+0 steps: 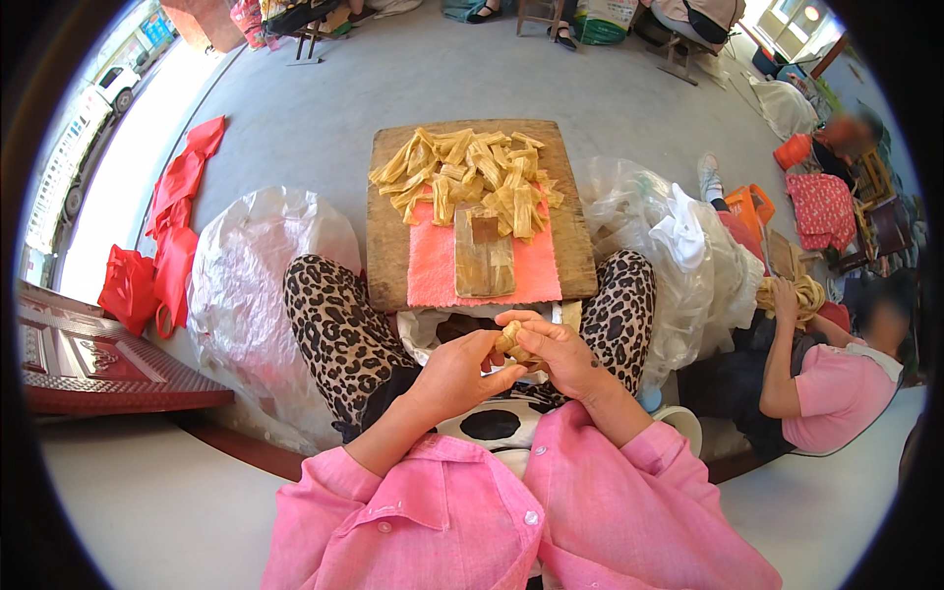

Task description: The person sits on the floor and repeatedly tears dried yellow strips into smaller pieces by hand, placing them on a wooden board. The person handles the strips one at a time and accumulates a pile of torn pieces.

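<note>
Between my left hand (457, 372) and my right hand (562, 352) is a small twisted roll (509, 339) of pale yellow strip, pinched by the fingers of both. They hold it above my lap, just short of the wooden board (571, 243). A heap of folded yellowish strips (479, 166) lies on the far half of that board. I cannot tell for sure what the strips are made of. Nearer to me, a flat brown rectangular piece (483, 269) rests on a pink cloth (428, 273). A white bag (420, 328) with a dark opening shows below the board's near edge.
A large translucent plastic bag (273, 251) bulges at my left, with another (627, 214) at my right. Red bags (173, 243) lie farther left. On the right, a seated person (818, 398) holds a yellow bundle (800, 299). A white bucket (682, 424) stands by my right elbow.
</note>
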`<action>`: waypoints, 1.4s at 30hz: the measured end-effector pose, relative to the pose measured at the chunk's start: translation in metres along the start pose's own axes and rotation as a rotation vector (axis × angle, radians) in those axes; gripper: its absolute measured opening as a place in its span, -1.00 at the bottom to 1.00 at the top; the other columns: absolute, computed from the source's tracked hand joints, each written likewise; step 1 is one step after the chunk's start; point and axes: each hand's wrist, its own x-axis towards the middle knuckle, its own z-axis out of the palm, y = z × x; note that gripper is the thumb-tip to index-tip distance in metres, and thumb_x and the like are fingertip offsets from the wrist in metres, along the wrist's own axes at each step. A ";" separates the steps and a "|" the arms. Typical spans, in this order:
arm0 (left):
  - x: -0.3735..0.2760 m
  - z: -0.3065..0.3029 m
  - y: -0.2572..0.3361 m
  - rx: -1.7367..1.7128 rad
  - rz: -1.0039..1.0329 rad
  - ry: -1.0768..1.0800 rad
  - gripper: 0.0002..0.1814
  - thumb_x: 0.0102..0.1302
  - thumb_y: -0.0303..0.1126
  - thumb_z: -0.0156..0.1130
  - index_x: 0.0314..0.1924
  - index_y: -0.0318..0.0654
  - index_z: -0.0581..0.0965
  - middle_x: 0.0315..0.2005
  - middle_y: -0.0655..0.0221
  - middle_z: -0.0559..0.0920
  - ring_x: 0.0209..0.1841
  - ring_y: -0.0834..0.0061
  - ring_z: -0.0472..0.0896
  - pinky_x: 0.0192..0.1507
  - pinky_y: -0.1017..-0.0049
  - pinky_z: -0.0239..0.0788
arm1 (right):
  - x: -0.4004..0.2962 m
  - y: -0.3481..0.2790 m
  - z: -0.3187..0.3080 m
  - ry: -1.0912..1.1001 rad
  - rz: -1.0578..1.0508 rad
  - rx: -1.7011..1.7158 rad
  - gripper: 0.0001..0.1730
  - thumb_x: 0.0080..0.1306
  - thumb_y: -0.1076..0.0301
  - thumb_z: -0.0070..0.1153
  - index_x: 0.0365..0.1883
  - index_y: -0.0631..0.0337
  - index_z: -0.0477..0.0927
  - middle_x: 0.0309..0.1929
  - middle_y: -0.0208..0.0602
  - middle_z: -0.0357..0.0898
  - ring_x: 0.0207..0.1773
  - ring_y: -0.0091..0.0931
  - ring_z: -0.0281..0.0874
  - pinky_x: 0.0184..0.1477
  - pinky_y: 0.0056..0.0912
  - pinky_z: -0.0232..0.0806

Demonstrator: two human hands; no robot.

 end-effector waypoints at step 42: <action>-0.009 -0.008 -0.024 -1.014 -0.477 -0.259 -0.90 0.30 -0.43 0.12 -0.31 -0.15 0.36 -0.60 0.46 0.47 -0.65 0.70 0.39 -0.62 0.68 0.20 | 0.015 -0.007 -0.004 0.373 -0.600 -1.161 -0.79 0.24 0.18 0.13 -0.33 0.13 0.56 -0.61 -0.23 0.54 -0.55 -0.32 0.55 -0.51 -0.37 0.34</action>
